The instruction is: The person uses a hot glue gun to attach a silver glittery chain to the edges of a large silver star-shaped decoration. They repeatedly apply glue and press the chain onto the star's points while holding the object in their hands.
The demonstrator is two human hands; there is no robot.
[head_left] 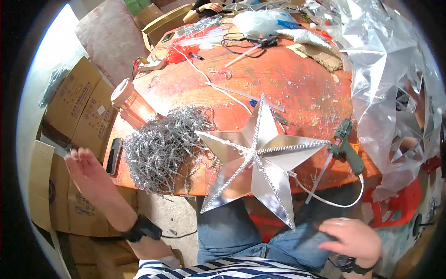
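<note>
A silver mirrored star rests at the table's front edge, its lower points hanging over my lap. Beaded silver trim runs along its ridges. Neither hand touches it. My left hand is raised off to the left, beyond the table edge, with its fingers up and nothing visible in them. Below the star's right side, over my thigh, my right hand has thumb and fingers apart and holds nothing. A tangled heap of silver bead trim lies left of the star. To its right is a green glue gun with a white cord.
A lidded pinkish cup and a phone sit at the table's left. Cardboard boxes stand beside it. Farther back lies a black glue gun, near another person's hand. Clear plastic sheeting drapes the right side.
</note>
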